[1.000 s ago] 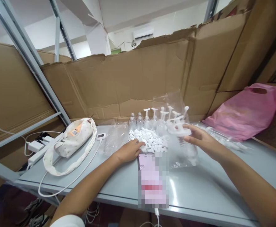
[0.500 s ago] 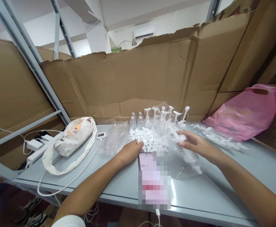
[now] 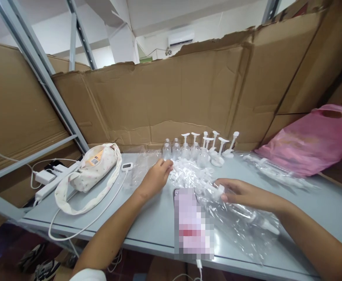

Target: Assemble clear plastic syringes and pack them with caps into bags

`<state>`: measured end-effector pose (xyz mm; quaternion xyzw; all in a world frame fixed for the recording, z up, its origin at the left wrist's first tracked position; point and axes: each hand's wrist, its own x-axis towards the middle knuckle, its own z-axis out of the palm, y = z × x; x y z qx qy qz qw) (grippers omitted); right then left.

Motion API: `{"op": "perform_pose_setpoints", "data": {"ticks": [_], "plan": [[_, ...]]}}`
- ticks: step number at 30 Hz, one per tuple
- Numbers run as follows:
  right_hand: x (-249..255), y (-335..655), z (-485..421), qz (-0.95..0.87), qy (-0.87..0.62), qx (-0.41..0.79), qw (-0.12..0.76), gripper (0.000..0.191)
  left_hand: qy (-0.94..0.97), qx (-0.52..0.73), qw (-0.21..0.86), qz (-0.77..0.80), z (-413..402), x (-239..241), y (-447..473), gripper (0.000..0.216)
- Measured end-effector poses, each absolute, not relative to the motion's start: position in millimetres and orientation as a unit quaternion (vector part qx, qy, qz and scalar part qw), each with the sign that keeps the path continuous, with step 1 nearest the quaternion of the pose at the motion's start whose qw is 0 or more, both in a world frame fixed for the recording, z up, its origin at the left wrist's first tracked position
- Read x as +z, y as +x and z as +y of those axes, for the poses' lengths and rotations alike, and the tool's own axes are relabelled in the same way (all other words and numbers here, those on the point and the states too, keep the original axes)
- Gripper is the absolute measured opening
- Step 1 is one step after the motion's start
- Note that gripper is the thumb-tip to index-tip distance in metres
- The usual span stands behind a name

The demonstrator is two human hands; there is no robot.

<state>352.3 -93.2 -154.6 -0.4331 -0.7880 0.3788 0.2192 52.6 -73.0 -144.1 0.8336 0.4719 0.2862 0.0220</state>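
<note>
My left hand point(image 3: 156, 176) is at the left edge of a heap of small white plastic parts point(image 3: 185, 171). Its thumb and fingertips are pressed together; whatever is between them cannot be made out. My right hand point(image 3: 237, 192) pinches a clear plastic bag point(image 3: 241, 230) to the right of the heap. White pump parts point(image 3: 267, 225) show through the bag, and a white piece is at the fingertips. Behind the heap stand clear bottles point(image 3: 167, 150), some apparently with white pump tops point(image 3: 195, 135). Several white pumps point(image 3: 217, 159) stand to their right.
A phone point(image 3: 191, 222) with a blurred screen and a cable lies at the front. A cloth bag point(image 3: 96, 168), a power strip point(image 3: 56, 181) and a small white device point(image 3: 127, 166) are left. Another bag of pumps point(image 3: 279, 171) and a pink bag point(image 3: 308, 144) lie right. Cardboard point(image 3: 171, 97) walls the back.
My left hand has lifted and moved away from me, to the heap's upper left. My right hand has come lower and nearer, bringing the clear bag away from the bottles and pumps.
</note>
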Motion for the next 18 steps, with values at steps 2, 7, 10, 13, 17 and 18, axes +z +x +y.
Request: {"op": "perform_pose_setpoints", "data": {"ticks": [2, 7, 10, 13, 17, 18], "plan": [[-156, 349, -95, -0.800, -0.413, 0.385, 0.206, 0.043, 0.870, 0.214, 0.003, 0.445, -75, -145, 52, 0.018], [-160, 345, -96, -0.816, -0.392, 0.383, 0.183, 0.043, 0.912, 0.159, 0.055, 0.374, -73, -144, 46, 0.020], [-160, 345, -96, -0.816, -0.397, 0.378, 0.183, 0.043, 0.895, 0.197, 0.117, 0.384, -72, -137, 42, 0.027], [-160, 344, -97, -0.816, -0.398, 0.376, 0.182, 0.044, 0.871, 0.217, 0.167, 0.409, -75, -129, 42, 0.023], [-158, 341, -100, -0.815, -0.397, 0.379, 0.184, 0.042, 0.855, 0.226, 0.208, 0.419, -79, -125, 46, 0.017], [-157, 340, -101, -0.814, -0.398, 0.382, 0.185, 0.041, 0.851, 0.231, 0.215, 0.420, -79, -125, 48, 0.016]]}}
